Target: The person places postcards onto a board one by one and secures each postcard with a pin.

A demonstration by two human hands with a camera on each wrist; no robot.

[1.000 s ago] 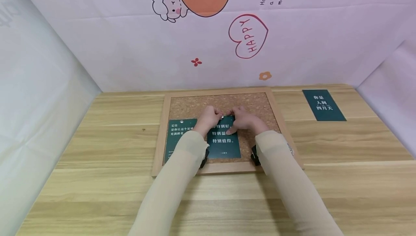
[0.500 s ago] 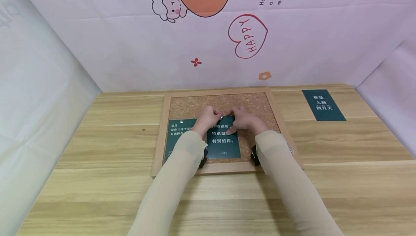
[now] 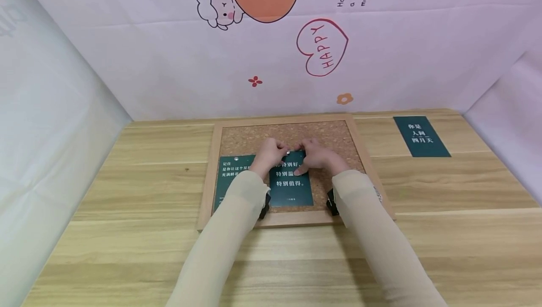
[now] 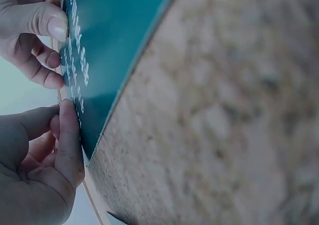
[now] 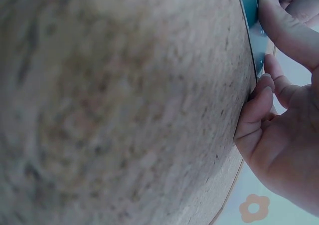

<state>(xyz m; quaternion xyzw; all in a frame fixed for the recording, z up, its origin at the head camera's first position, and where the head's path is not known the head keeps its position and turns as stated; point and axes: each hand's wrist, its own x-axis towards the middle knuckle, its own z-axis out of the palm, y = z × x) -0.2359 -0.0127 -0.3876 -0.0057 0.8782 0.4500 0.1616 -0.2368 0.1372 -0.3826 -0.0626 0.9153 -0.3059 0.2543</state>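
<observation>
Green card (image 3: pixel 292 193) mid-frame on cork board (image 3: pixel 334 134), pin (image 3: pixel 288 152) at its top pinched in my left hand (image 3: pixel 270 153), my right hand (image 3: pixel 318 155) relaxed, thumb on card, bent fingers (image 5: pixel 255 112) clear only in right wrist view, wooden table (image 3: pixel 127 213), white printed backdrop (image 3: pixel 169 72).

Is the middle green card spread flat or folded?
Spread flat: in the head view the middle green card lies unfolded on the corkboard, printed lines showing, the thumb of the right hand over its right part.

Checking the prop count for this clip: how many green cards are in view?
3: left card and middle card on the corkboard, right card on the table; sleeves could hide more.
</observation>
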